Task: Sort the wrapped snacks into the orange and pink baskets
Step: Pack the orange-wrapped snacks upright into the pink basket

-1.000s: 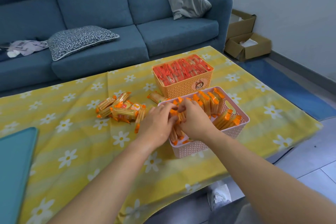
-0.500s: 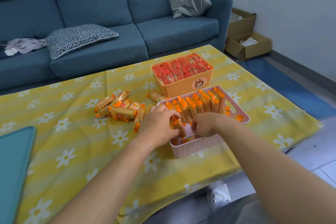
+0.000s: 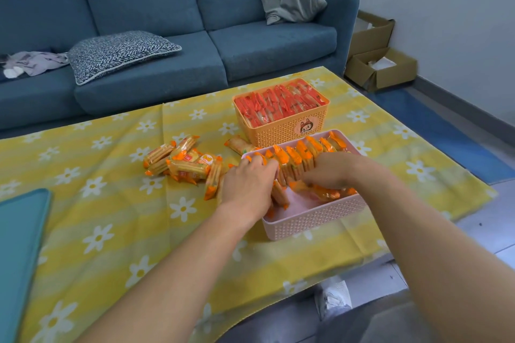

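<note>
The pink basket [image 3: 315, 220] stands near the table's front edge. A row of orange-wrapped snacks [image 3: 301, 156] stands on edge along its far side, and more lie loose on its floor. My left hand [image 3: 248, 184] is at the basket's left end, fingers curled over the first packs of the row. My right hand [image 3: 331, 170] reaches into the middle, fingers closed down on packs below the row. Behind it the orange basket [image 3: 281, 131] is full of red-wrapped snacks. A loose pile of orange-wrapped snacks [image 3: 184, 164] lies on the cloth to the left.
One single snack [image 3: 237, 145] lies between the pile and the orange basket. A teal tray edge [image 3: 19, 245] sits at the far left of the yellow flowered tablecloth. A blue sofa is behind the table, and cardboard boxes [image 3: 379, 69] are on the floor at right.
My right hand has slid rightward from the basket's near-left part to its middle. The snack row along the far side now shows uncovered. My left hand stays at the left end.
</note>
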The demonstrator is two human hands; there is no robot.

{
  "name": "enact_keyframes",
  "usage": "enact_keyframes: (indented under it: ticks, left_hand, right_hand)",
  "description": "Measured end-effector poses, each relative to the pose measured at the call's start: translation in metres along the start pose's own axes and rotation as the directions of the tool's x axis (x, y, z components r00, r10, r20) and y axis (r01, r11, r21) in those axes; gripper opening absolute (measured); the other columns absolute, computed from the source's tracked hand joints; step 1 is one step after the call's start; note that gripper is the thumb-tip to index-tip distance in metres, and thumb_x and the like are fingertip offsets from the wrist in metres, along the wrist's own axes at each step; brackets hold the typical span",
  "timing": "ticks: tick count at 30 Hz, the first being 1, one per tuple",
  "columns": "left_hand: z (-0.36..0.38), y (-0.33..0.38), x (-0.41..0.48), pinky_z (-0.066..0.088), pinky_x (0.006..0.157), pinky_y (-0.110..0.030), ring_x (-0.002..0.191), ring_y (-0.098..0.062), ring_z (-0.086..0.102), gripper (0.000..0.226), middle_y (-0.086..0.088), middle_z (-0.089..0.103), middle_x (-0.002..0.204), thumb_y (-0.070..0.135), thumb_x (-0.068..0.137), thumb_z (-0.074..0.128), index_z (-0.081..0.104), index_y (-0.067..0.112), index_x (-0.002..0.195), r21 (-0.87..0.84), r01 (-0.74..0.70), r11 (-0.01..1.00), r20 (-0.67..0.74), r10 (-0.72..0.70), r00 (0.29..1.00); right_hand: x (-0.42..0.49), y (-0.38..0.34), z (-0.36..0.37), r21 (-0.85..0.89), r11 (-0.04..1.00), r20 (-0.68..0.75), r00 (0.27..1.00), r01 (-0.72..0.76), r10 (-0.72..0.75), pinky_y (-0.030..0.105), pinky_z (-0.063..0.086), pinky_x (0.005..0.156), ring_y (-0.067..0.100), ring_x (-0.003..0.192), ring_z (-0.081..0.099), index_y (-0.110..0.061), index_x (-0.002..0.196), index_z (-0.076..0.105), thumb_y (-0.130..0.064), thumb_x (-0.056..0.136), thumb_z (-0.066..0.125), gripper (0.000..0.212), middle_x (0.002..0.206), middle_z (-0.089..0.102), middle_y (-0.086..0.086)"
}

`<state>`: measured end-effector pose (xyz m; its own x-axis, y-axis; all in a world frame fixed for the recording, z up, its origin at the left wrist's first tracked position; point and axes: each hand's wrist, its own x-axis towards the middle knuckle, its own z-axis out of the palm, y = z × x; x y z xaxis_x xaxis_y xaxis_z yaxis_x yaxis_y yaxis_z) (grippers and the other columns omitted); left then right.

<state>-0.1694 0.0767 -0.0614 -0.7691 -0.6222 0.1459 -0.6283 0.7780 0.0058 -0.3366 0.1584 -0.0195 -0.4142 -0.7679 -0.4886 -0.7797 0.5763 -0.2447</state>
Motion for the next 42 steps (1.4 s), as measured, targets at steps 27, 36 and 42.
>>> enact_keyframes:
  ticks: [27,36,42]
  left_hand:
    - [0.005,0.005,0.003,0.048,0.082,-0.04,0.111,-0.024,0.049,0.034,0.004,0.054,0.105,0.04,0.075,0.074,0.061,0.028,0.104,-0.234,0.015,0.972,0.0,-0.015,1.0]
    - [0.006,0.007,0.003,0.046,0.082,-0.038,0.112,-0.022,0.049,0.057,0.007,0.06,0.114,0.059,0.072,0.074,0.052,0.029,0.114,-0.302,0.031,0.953,-0.019,-0.039,0.999]
    - [0.01,0.012,0.001,0.043,0.079,-0.036,0.11,-0.024,0.047,0.058,0.006,0.054,0.114,0.056,0.077,0.069,0.048,0.034,0.127,-0.228,-0.074,0.971,-0.017,0.072,0.997]
  right_hand:
    - [-0.011,-0.022,0.008,-0.096,0.994,-0.306,0.952,-0.049,0.018,0.035,0.044,0.07,0.03,0.107,0.065,-0.014,0.12,0.057,-0.047,0.073,0.083,0.063,0.114,0.066,0.006]
    - [0.01,-0.024,0.032,0.171,0.98,-0.372,0.927,0.103,-0.033,0.03,0.037,0.056,0.028,0.082,0.051,-0.008,0.104,0.046,-0.006,0.079,0.072,0.037,0.1,0.049,0.013]
    - [0.006,-0.02,0.034,0.372,0.921,-0.279,0.96,0.117,-0.009,0.03,0.043,0.058,0.024,0.081,0.055,-0.009,0.106,0.054,-0.004,0.078,0.077,0.036,0.089,0.057,0.006]
